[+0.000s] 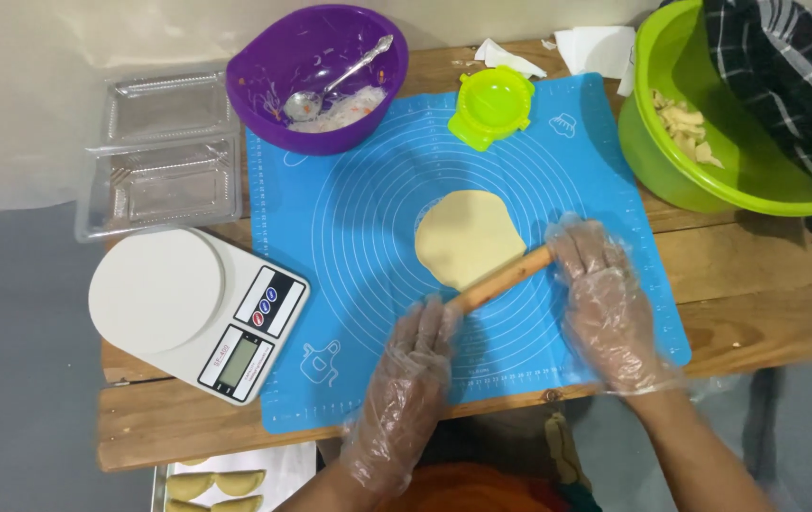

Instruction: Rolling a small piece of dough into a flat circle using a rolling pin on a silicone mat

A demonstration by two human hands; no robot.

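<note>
Now both gloved hands, left hand [415, 356] and right hand [605, 299], press flat and unclenched on a wooden rolling pin [501, 280] over the pale round dough [466, 235].

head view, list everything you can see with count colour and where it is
baking mat: 1, blue, middle of the table
wooden table: 1, brown, under the mat
dough disc: 1, pale yellow, on the mat
rolling pin: 1, wooden, at the dough's near edge
purple bowl: 1, far left of the mat, with a metal spoon inside
green bowl: 1, far right, dough scraps inside
dumpling press: 1, green and yellow, far edge of the mat
kitchen scale: 1, white, left of the mat
clear plastic boxes: 2, far left
shaped pastries: several, pale, on a tray at the bottom left
left hand: clear glove, on the pin's near end
right hand: clear glove, on the pin's far end
</note>
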